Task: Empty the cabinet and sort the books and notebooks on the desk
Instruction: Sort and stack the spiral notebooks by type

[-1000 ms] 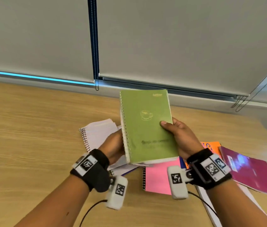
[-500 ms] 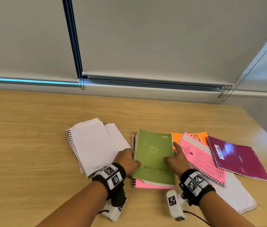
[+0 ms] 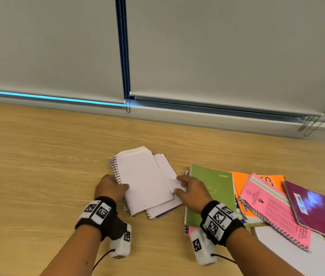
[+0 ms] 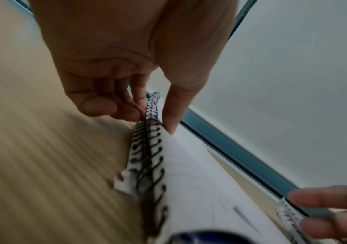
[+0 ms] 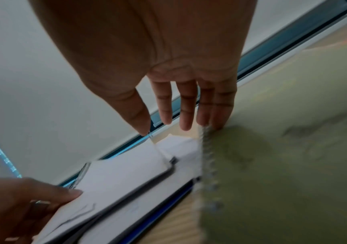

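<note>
An open white spiral notebook (image 3: 145, 184) lies mid-desk on top of a second one with a blue cover (image 3: 165, 208). My left hand (image 3: 117, 186) pinches its black spiral edge, thumb on top and fingers curled under (image 4: 155, 118). At its right edge is my right hand (image 3: 179, 186), fingers straight and spread (image 5: 168, 127), thumb near the page edge. The green spiral notebook (image 3: 217, 188) lies flat just right of it on a pink one, and neither hand holds it.
Right of the green notebook lie an orange notebook (image 3: 239, 182), a pink spiral notebook (image 3: 271, 206), a magenta notebook (image 3: 321, 210) and a white pad (image 3: 297, 253), overlapping. The wooden desk (image 3: 38, 176) stretches left. Roller blinds with a bead chain (image 3: 124, 56) hang behind.
The green notebook, held up in both hands, came down onto the pink one and was let go. Both hands moved left to the white notebook; the left now pinches its spiral.
</note>
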`<state>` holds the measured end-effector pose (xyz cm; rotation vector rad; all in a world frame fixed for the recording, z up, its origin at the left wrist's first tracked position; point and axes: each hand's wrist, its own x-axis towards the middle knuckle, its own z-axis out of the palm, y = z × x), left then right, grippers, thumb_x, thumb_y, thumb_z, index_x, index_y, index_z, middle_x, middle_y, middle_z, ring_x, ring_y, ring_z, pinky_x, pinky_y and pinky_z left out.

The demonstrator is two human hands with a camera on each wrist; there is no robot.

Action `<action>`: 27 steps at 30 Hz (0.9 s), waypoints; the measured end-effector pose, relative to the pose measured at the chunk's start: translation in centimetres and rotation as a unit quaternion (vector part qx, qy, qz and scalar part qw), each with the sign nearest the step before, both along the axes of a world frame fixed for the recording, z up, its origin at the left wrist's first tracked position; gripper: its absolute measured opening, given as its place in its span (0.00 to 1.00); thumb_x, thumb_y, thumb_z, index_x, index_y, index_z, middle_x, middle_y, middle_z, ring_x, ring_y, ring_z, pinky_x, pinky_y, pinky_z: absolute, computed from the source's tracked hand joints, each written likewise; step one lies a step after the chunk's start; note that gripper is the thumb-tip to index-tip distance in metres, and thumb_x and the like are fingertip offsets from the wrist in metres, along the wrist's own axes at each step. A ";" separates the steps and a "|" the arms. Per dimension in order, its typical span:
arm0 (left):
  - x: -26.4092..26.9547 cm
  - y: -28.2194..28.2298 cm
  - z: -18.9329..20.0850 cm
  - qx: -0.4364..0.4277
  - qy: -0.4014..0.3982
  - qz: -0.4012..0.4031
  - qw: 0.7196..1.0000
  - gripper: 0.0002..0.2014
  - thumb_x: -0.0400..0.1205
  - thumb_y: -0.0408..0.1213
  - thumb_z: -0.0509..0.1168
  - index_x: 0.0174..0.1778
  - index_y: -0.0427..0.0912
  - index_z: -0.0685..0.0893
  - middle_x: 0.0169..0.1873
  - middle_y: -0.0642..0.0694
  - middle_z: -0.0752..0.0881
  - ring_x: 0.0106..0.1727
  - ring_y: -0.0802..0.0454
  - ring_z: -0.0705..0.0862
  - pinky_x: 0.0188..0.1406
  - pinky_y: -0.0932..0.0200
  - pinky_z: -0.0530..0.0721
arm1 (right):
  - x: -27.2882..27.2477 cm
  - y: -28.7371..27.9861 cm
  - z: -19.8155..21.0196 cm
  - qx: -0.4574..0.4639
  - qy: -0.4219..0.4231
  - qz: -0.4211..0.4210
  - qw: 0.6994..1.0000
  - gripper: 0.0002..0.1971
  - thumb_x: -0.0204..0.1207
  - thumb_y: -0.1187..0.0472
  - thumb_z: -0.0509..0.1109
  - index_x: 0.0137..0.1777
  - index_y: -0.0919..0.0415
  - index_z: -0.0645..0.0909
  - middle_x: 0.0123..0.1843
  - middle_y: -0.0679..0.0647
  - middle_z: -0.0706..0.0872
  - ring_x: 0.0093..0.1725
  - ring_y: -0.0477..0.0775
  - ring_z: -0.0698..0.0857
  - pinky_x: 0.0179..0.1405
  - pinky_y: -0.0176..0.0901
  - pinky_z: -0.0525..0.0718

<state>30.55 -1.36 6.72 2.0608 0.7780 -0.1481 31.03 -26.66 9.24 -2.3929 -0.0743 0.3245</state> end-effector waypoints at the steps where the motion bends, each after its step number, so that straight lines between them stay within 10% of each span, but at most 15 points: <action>1: 0.2 0.0 0.2 0.005 -0.008 -0.003 1.000 0.11 0.74 0.35 0.75 0.49 0.42 0.83 0.52 0.42 0.88 0.51 0.42 0.85 0.49 0.57 0.79 | 0.0 0.7 -0.1 0.002 0.004 -0.004 1.000 0.24 0.78 0.57 0.71 0.75 0.55 0.75 0.67 0.55 0.80 0.66 0.50 0.80 0.61 0.34 0.74; 8: -0.6 -0.8 2.5 -0.163 -0.173 -0.031 0.971 0.11 0.79 0.24 0.67 0.45 0.47 0.78 0.45 0.45 0.90 0.49 0.43 0.88 0.53 0.48 0.84 | 0.1 2.3 1.8 0.136 0.112 -0.120 0.977 0.25 0.81 0.40 0.62 0.67 0.58 0.79 0.45 0.54 0.87 0.37 0.51 0.85 0.36 0.40 0.80; 12: -2.4 -1.5 4.6 -0.273 -0.242 -0.124 0.923 0.11 0.81 0.19 0.64 0.48 0.41 0.78 0.41 0.54 0.90 0.42 0.57 0.86 0.40 0.60 0.84 | -0.2 0.9 4.4 0.464 0.292 -0.165 0.819 0.40 0.74 0.22 0.46 0.63 0.58 0.73 0.55 0.69 0.90 0.34 0.60 0.90 0.27 0.46 0.86; 15: -3.5 -1.2 4.9 -0.272 -0.257 -0.184 0.909 0.15 0.78 0.15 0.66 0.44 0.42 0.79 0.41 0.46 0.86 0.44 0.52 0.82 0.41 0.57 0.81 | -0.4 -0.2 7.1 0.558 0.309 -0.133 0.758 0.40 0.73 0.24 0.55 0.65 0.62 0.74 0.60 0.74 0.86 0.42 0.64 0.92 0.33 0.54 0.90; 18: -5.0 -1.5 5.3 -0.281 -0.264 -0.227 0.894 0.17 0.72 0.10 0.68 0.41 0.38 0.78 0.43 0.46 0.89 0.47 0.55 0.86 0.44 0.62 0.83 | -1.3 -0.5 9.3 0.564 0.311 -0.109 0.757 0.32 0.58 0.50 0.82 0.58 0.67 0.78 0.50 0.70 0.89 0.40 0.66 0.92 0.28 0.53 0.91; 23: -7.7 -1.1 5.3 -0.339 -0.216 -0.254 0.880 0.19 0.69 0.19 0.69 0.47 0.47 0.86 0.56 0.43 0.87 0.58 0.51 0.85 0.46 0.57 0.84 | -3.6 -2.2 11.3 0.475 0.308 -0.114 0.817 0.35 0.53 0.76 0.70 0.67 0.72 0.76 0.50 0.65 0.82 0.29 0.57 0.87 0.16 0.45 0.85; 27: -7.7 -1.4 4.4 -0.456 -0.101 -0.027 0.884 0.12 0.80 0.33 0.64 0.57 0.42 0.87 0.50 0.37 0.88 0.48 0.46 0.84 0.41 0.55 0.78 | -5.0 -1.8 12.4 0.465 0.306 -0.049 0.829 0.35 0.57 0.76 0.64 0.69 0.62 0.75 0.54 0.64 0.89 0.37 0.58 0.90 0.28 0.47 0.89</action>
